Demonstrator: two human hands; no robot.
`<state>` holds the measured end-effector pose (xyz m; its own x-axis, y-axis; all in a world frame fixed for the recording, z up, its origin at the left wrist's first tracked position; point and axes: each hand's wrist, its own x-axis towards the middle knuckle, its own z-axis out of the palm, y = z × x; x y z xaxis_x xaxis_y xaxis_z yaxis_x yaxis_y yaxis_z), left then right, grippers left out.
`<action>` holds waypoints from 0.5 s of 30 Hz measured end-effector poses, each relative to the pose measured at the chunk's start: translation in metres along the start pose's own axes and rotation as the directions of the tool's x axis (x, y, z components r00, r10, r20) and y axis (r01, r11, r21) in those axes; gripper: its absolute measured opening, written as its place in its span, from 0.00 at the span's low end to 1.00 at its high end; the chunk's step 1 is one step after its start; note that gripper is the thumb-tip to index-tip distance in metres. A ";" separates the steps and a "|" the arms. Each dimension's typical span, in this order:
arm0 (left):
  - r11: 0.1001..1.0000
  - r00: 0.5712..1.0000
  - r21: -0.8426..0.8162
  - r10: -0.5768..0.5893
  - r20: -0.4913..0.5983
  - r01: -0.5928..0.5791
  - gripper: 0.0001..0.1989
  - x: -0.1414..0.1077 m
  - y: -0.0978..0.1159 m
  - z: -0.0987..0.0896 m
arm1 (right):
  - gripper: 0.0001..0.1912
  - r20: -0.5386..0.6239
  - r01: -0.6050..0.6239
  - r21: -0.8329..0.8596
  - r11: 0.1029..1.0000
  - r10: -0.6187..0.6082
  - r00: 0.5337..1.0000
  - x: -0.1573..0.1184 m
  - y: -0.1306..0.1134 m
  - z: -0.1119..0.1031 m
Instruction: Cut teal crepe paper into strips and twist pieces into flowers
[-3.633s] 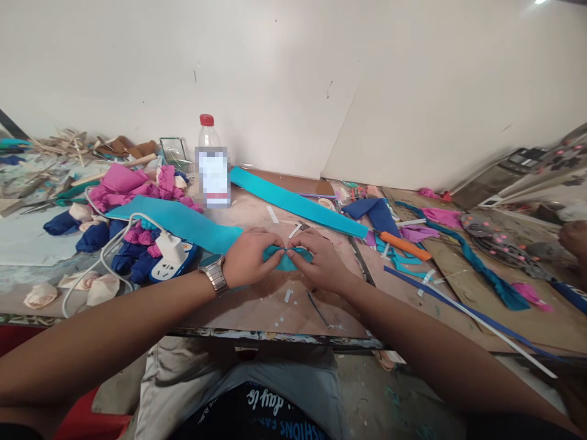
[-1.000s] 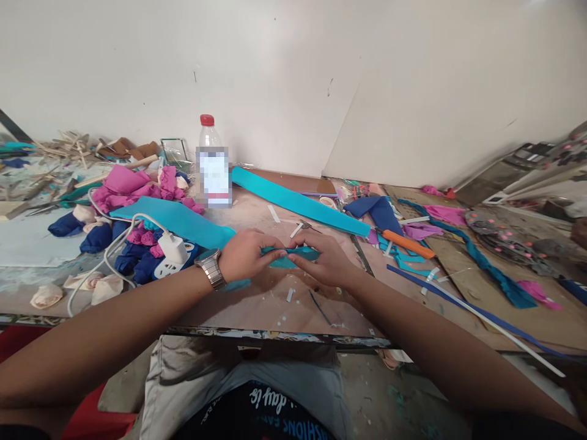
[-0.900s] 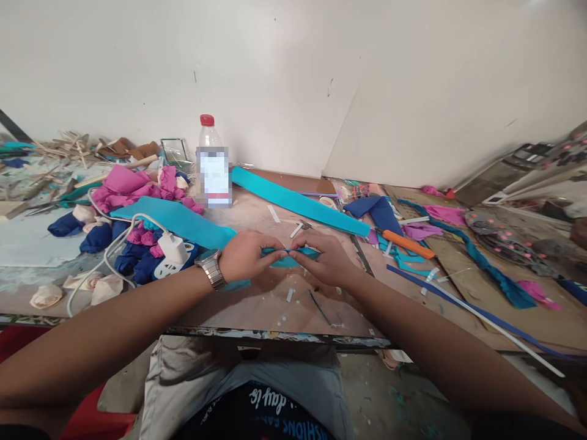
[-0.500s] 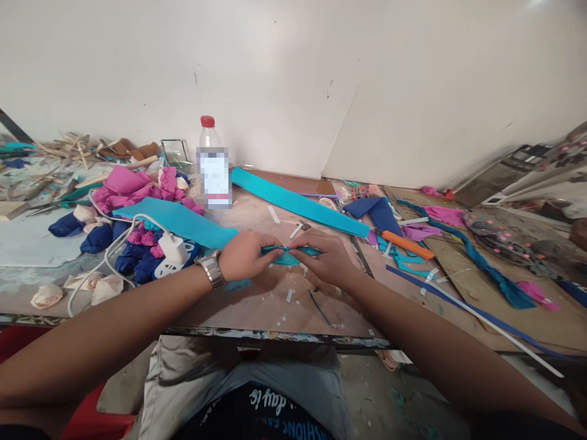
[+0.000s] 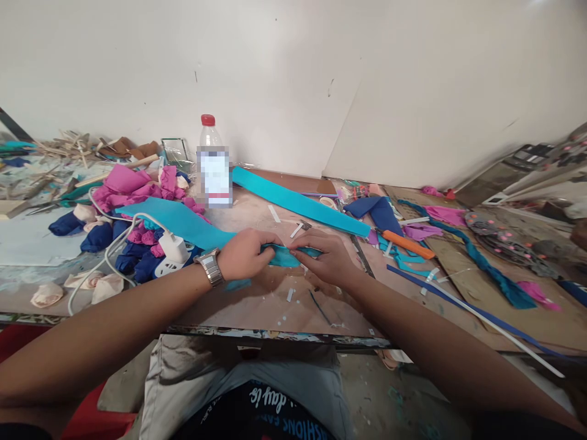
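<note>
Your left hand [image 5: 247, 253] and right hand [image 5: 329, 258] each hold the turquoise strip [image 5: 283, 257] in a narrow pinch — apparently edge-folding — and the next move calls for even pressure.

The black shirt [image 5: 229, 417] shows white "day" and partly legible blue "FASHIONS".
</note>
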<state>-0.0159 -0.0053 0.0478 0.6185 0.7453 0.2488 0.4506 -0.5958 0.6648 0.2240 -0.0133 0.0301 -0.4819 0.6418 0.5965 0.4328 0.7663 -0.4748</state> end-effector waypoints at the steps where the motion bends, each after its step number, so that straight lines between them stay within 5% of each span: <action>1: 1.000 1.000 0.014 -0.004 -0.006 0.004 0.18 0.000 0.000 0.000 | 0.05 -0.004 -0.007 0.002 1.000 0.007 1.000 0.000 0.000 0.000; 15: 0.994 0.999 0.112 0.007 -0.033 -0.003 0.16 -0.002 -0.001 0.001 | 0.04 -0.036 -0.101 0.055 0.993 0.103 0.994 0.001 -0.003 0.000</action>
<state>-0.0168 -0.0064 0.0466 0.5999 0.7506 0.2768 0.5176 -0.6280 0.5812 0.2221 -0.0154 0.0320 -0.4071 0.7162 0.5669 0.4368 0.6977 -0.5678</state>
